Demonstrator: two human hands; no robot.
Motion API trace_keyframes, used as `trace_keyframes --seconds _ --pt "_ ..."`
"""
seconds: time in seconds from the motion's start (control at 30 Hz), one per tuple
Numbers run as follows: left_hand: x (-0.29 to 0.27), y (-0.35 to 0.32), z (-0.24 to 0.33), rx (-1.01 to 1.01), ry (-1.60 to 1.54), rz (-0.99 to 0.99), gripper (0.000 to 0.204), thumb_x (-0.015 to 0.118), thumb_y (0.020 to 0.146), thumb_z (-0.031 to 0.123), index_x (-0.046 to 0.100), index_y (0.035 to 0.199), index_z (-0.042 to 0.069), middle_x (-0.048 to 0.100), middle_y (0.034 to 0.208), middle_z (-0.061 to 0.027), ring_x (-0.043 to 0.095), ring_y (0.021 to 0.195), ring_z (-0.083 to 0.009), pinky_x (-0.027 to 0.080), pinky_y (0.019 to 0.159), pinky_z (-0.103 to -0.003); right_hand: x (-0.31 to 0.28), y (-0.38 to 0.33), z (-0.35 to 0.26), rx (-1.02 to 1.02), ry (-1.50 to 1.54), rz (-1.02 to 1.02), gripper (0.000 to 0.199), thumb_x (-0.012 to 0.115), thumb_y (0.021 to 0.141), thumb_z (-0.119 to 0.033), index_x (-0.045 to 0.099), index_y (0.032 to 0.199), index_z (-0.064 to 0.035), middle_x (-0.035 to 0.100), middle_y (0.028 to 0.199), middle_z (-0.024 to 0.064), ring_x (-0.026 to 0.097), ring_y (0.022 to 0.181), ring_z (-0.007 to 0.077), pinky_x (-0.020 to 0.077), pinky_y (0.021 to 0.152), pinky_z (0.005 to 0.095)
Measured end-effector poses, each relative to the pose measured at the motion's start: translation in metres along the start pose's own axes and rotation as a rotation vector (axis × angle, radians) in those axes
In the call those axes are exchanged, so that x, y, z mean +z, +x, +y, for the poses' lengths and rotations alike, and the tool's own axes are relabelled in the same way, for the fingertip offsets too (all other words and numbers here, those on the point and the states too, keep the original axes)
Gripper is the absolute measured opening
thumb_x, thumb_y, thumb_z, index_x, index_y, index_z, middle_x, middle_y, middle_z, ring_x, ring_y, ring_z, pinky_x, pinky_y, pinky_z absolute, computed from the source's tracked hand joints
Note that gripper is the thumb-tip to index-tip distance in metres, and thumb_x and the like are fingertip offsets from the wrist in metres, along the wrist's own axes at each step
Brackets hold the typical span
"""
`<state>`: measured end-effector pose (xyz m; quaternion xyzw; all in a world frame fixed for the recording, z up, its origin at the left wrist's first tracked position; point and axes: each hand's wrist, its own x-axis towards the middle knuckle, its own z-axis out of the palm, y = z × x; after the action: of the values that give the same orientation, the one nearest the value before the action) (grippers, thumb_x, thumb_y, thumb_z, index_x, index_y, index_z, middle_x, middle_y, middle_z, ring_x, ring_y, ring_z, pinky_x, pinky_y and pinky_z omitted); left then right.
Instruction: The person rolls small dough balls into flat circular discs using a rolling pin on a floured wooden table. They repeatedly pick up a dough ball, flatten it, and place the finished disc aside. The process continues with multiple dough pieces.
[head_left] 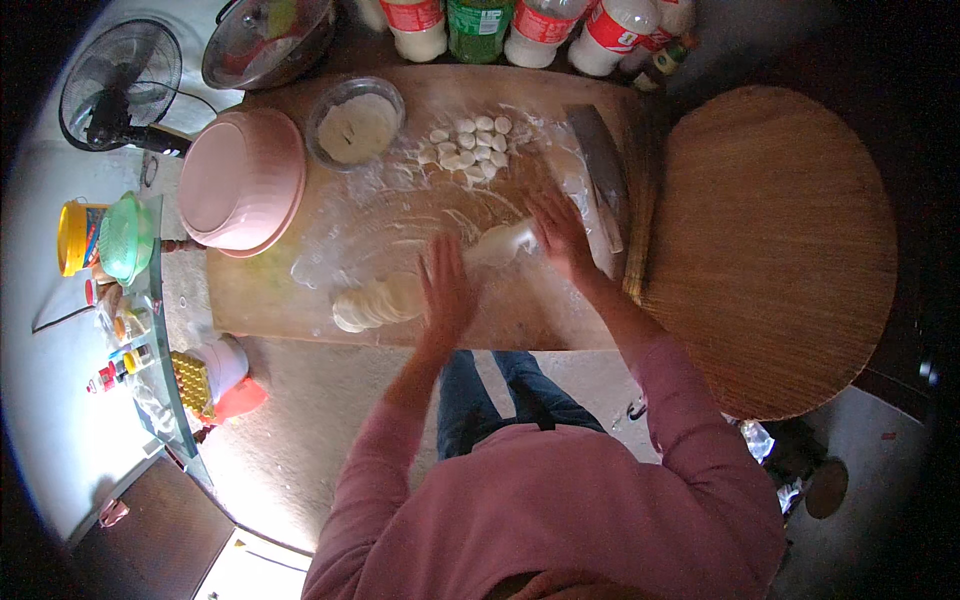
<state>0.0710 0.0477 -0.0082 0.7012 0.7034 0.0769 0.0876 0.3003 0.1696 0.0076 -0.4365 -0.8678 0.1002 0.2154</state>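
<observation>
My left hand [448,290] lies palm down with its fingers stretched, at the near edge of a floured wooden board [500,325]. Farther right, my right hand [562,235] is also flattened, fingers extended. A pale, floury, elongated shape [503,242] spans the space between them; blur hides whether it is a rolling pin or dough. Beside my left hand rests an overlapping row of thin round dough wrappers [375,304]. Several small dough pieces [480,146] are clustered beyond my hands. Toward the back left stands a bowl of flour [357,127].
An upturned pink basin [235,180] covers the board's left end. A dark, broad-bladed knife [597,150] lies at the right, before a round woven mat [770,250]. Bottles [480,28] and a large pan [265,45] line the back; a fan [112,110] stands far left.
</observation>
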Motion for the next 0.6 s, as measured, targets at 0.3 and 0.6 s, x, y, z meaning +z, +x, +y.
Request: trace_keyframes --seconds 0.3,0.6 --pt "-0.003 0.02 -0.006 -0.046 0.048 0.066 0.094 0.064 0.091 0.052 0.025 0.158 -0.001 0.023 0.166 -0.0185 0.015 0.155 -0.0333 0.009 0.123 -0.059 0.006 0.01 0.004 -0.006 0.056 0.054 0.05 0.062 0.092 -0.004 0.053 0.141 -0.0076 0.055 0.143 0.0129 0.047 0.137 0.0351 0.0327 0.116 0.0528" --pt "-0.014 0.029 -0.013 -0.034 -0.06 0.085 0.084 0.063 0.094 0.046 0.029 0.156 -0.001 0.027 0.164 -0.0186 0.021 0.154 -0.0339 0.011 0.123 -0.059 0.003 0.025 0.002 0.082 0.03 -0.013 0.041 0.064 0.092 -0.012 0.059 0.133 -0.0053 0.058 0.139 0.0142 0.047 0.135 0.0369 0.0308 0.117 0.0521"
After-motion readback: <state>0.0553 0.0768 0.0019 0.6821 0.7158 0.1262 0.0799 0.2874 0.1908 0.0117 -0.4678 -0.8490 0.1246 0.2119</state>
